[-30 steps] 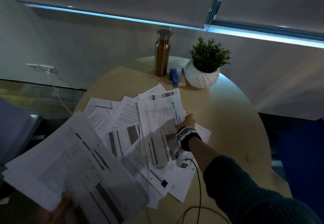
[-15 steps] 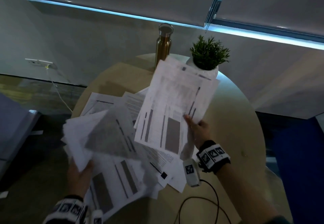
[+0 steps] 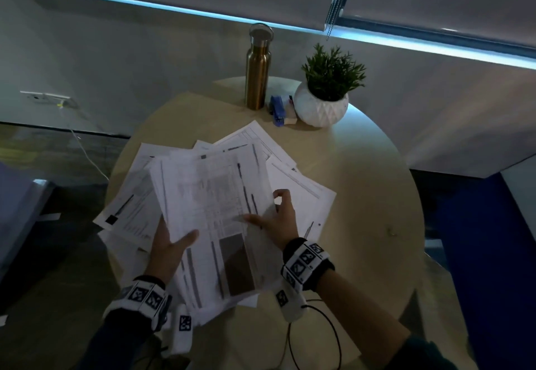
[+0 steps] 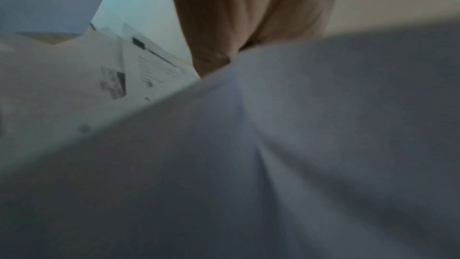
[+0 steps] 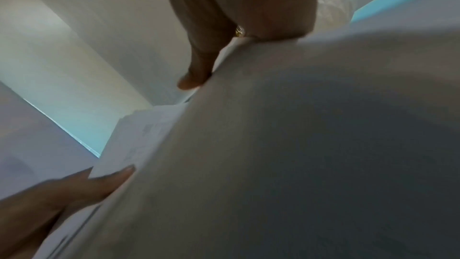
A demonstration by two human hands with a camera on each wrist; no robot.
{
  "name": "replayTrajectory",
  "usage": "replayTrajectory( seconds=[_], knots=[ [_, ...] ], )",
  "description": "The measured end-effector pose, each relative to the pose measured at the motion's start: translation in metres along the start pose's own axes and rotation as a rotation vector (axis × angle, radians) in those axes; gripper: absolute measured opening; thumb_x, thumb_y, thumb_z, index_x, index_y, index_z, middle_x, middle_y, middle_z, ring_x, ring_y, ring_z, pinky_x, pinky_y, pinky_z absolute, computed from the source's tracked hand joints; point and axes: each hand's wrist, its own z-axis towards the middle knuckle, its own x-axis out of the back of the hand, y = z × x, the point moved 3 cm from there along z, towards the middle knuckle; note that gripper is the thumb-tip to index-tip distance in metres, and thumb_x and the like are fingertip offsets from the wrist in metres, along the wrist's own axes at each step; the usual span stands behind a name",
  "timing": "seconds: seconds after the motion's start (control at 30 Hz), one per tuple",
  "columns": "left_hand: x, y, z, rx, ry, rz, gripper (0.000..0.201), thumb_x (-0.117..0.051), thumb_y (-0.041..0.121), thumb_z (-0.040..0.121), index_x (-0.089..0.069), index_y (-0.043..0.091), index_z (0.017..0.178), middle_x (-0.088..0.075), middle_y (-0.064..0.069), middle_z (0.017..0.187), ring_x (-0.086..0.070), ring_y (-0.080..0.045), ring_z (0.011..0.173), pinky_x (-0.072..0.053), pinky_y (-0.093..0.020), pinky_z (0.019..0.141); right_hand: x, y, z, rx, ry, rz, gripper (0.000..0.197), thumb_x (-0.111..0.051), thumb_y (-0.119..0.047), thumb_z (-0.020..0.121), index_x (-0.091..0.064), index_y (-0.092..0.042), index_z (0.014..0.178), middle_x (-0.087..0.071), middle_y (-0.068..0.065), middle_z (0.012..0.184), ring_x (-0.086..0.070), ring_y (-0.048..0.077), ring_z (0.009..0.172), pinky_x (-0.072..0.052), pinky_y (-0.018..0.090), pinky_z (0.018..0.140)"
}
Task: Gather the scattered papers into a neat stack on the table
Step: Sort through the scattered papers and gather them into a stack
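Left hand (image 3: 169, 246): reaches in from the lower left, palm under the held sheaf, thumb lying across its top face; it grips the sheaf at the left edge.
Right hand (image 3: 280, 221): comes in from the lower right, thumb stretched leftward over the top sheet, fingers curled at the right edge; it pinches the same sheaf.
Held sheaf (image 3: 214, 219): an uneven bundle of printed sheets, tilted slightly, raised above the loose papers, its near end overhanging the table's front edge.
Loose papers (image 3: 301, 192): fanned on the table beneath and around the sheaf, overlapping, corners jutting left, right and toward the far side.
Table (image 3: 362, 210): round, pale wood.
Left wrist view: mostly blurred paper (image 4: 273, 145) close to the lens; a finger (image 4: 211, 27) bends over the sheet edge.
Right wrist view: fingers (image 5: 199, 62) hook over the paper edge; the other hand's thumb (image 5: 109, 180) lies on the sheet below.
Bottle (image 3: 258, 68): gold, upright at the far edge.
Potted plant (image 3: 324, 100): right of the bottle, a blue stapler (image 3: 277, 110) between them.
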Motion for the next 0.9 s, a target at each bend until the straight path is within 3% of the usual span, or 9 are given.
replayTrajectory(
  seconds=[0.07, 0.17, 0.23, 0.33, 0.5, 0.63, 0.73, 0.8, 0.9],
  knots=[
    [0.01, -0.014, -0.005, 0.009, 0.059, 0.059, 0.061, -0.066, 0.01, 0.083, -0.039, 0.021, 0.137, -0.05, -0.002, 0.131, -0.047, -0.019, 0.118, -0.036, -0.037, 0.101, -0.001, 0.004, 0.003, -0.032, 0.01, 0.057, 0.069, -0.078, -0.053, 0.062, -0.042, -0.012, 0.105, -0.067, 0.013, 0.088, -0.063, 0.024, 0.069, -0.057, 0.046, 0.063],
    [0.033, -0.041, -0.015, 0.107, 0.217, 0.108, 0.062, -0.065, 0.014, 0.083, -0.037, 0.023, 0.137, -0.047, -0.007, 0.136, -0.043, -0.03, 0.125, -0.033, -0.049, 0.105, 0.01, 0.028, 0.02, -0.245, 0.243, -0.209, 0.075, -0.064, -0.066, 0.069, -0.046, -0.009, 0.113, -0.055, 0.021, 0.113, -0.057, 0.031, 0.1, -0.047, 0.042, 0.086],
    [0.052, -0.061, -0.021, 0.185, 0.327, 0.017, 0.063, -0.067, 0.012, 0.082, -0.039, 0.025, 0.136, -0.048, -0.006, 0.137, -0.044, -0.031, 0.126, -0.034, -0.052, 0.106, 0.022, 0.046, 0.02, -0.599, 0.322, -0.585, 0.096, -0.061, -0.066, 0.072, -0.033, 0.003, 0.132, -0.037, 0.021, 0.135, -0.04, 0.036, 0.124, -0.036, 0.042, 0.104],
    [0.067, -0.076, -0.032, 0.225, 0.406, -0.105, 0.06, -0.066, 0.004, 0.082, -0.044, 0.017, 0.136, -0.051, -0.002, 0.132, -0.046, -0.026, 0.125, -0.034, -0.048, 0.106, 0.024, 0.053, 0.008, -0.852, 0.323, -0.513, 0.121, -0.066, -0.068, 0.066, -0.007, 0.005, 0.143, -0.015, 0.023, 0.149, -0.023, 0.037, 0.138, -0.028, 0.044, 0.112],
    [0.082, -0.09, -0.045, 0.289, 0.465, -0.165, 0.063, -0.064, 0.001, 0.083, -0.04, 0.016, 0.139, -0.046, -0.004, 0.141, -0.043, -0.026, 0.129, -0.03, -0.045, 0.109, 0.031, 0.072, 0.017, -0.711, 0.286, -0.275, 0.094, -0.076, -0.03, 0.075, -0.021, 0.001, 0.144, -0.024, 0.022, 0.15, -0.028, 0.037, 0.138, -0.03, 0.043, 0.109],
    [0.087, -0.093, -0.046, 0.322, 0.472, -0.165, 0.064, -0.064, 0.003, 0.083, -0.038, 0.018, 0.14, -0.043, -0.007, 0.144, -0.041, -0.029, 0.131, -0.03, -0.047, 0.109, 0.037, 0.08, 0.017, -0.676, 0.252, -0.307, 0.051, -0.073, -0.028, 0.077, -0.057, -0.004, 0.12, -0.054, 0.012, 0.127, -0.054, 0.03, 0.116, -0.05, 0.024, 0.072],
    [0.087, -0.087, -0.046, 0.333, 0.467, -0.154, 0.063, -0.064, 0.004, 0.083, -0.039, 0.018, 0.139, -0.045, -0.008, 0.143, -0.042, -0.029, 0.13, -0.031, -0.047, 0.108, 0.039, 0.074, 0.011, -0.69, 0.397, -0.543, 0.031, -0.069, -0.036, 0.075, -0.064, -0.016, 0.098, -0.039, 0.014, 0.128, -0.042, 0.035, 0.111, -0.04, 0.039, 0.098],
    [0.091, -0.089, -0.044, 0.33, 0.471, -0.155, 0.062, -0.065, 0.006, 0.083, -0.04, 0.019, 0.138, -0.046, -0.007, 0.142, -0.043, -0.029, 0.129, -0.032, -0.047, 0.107, 0.045, 0.075, 0.009, -0.702, 0.454, -0.565, 0.027, -0.069, -0.038, 0.075, -0.062, -0.021, 0.095, -0.036, 0.014, 0.127, -0.042, 0.036, 0.108, -0.039, 0.041, 0.097],
    [0.097, -0.096, -0.04, 0.322, 0.47, -0.158, 0.061, -0.067, 0.008, 0.082, -0.042, 0.021, 0.135, -0.049, -0.008, 0.14, -0.045, -0.029, 0.127, -0.034, -0.05, 0.105, 0.058, 0.08, 0.009, -0.619, 0.382, -0.511, 0.028, -0.069, -0.04, 0.075, -0.062, -0.019, 0.091, -0.06, 0.008, 0.113, -0.059, 0.027, 0.089, -0.048, 0.029, 0.087]
  ],
)
